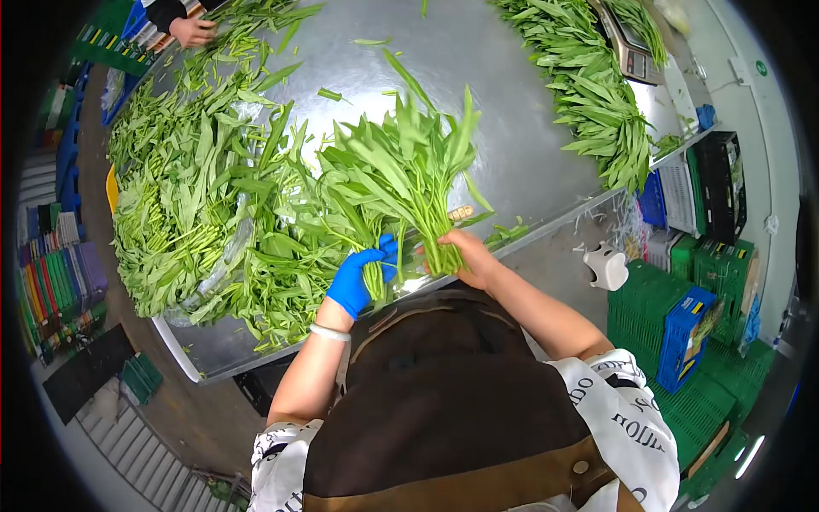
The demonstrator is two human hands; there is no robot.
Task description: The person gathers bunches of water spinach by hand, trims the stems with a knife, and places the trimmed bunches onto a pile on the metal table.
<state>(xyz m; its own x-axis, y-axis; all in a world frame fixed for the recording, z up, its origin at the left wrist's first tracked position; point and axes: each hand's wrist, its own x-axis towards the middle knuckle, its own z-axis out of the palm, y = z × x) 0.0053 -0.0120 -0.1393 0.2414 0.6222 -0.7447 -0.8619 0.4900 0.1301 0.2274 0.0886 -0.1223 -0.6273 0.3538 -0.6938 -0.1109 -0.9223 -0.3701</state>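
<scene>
My right hand point(473, 259), bare, is closed around the stems of a bunch of water spinach point(418, 183), whose leaves fan away from me over the metal table. Beside it, my left hand point(351, 288) in a blue glove grips a smaller bunch of water spinach point(345, 205) by its stems. The leaves of the two bunches overlap. A large loose heap of water spinach point(183, 188) covers the table's left side, reaching up to my left hand. Clear plastic film point(230, 256) lies among the leaves.
Bundled greens point(589, 94) line the right side of the metal table point(503, 102), near a scale point(633, 61). Another person's hand point(193, 32) is at the heap's far left. Green crates point(653, 311) and a white stool point(606, 266) stand right of the table.
</scene>
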